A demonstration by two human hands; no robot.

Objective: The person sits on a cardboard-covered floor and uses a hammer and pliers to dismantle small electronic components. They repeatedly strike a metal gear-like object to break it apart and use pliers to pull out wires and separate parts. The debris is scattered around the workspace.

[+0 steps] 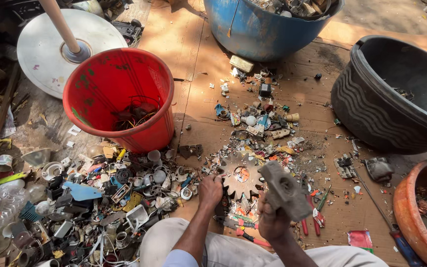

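Observation:
My right hand [273, 220] grips a flat grey metal plate [286, 190] with a round hole, held tilted above the floor. My left hand [210, 190] reaches down with fingers closed near small scrap pieces, just left of a rusty toothed gear wheel [241, 179] lying flat on the cardboard; whether it grips a piece is hidden. Red-handled pliers [311, 212] lie under and beside my right hand. My knees in light trousers show at the bottom edge.
A red bucket [91, 81] holding wires stands up left. A blue tub [253, 29] of scrap stands at the back, a black basin [371, 113] right, an orange bowl [406, 207] low right. A heap of mixed scrap [90, 202] fills the left; a screwdriver [399, 242] lies right.

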